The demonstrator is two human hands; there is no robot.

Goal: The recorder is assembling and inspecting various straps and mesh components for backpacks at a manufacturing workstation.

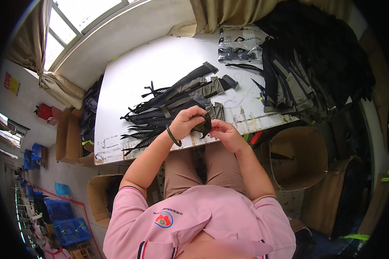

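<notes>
Over the near edge of the white table, my left hand pinches a small dark fabric piece. My right hand is close beside it, thumb and fingertips pressed together at the piece's lower right edge. Whether anything finer is between those fingertips is too small to tell. Just beyond my hands lie several black mesh and grey fabric strips, fanned out with thin tails toward the left. My left forearm covers part of the nearest strips.
At the far right, a large heap of black and grey fabric strips covers the table beside a clear plastic bag of dark parts. Open cardboard boxes stand below the table's right side and another box at left. Blue crates sit farther left.
</notes>
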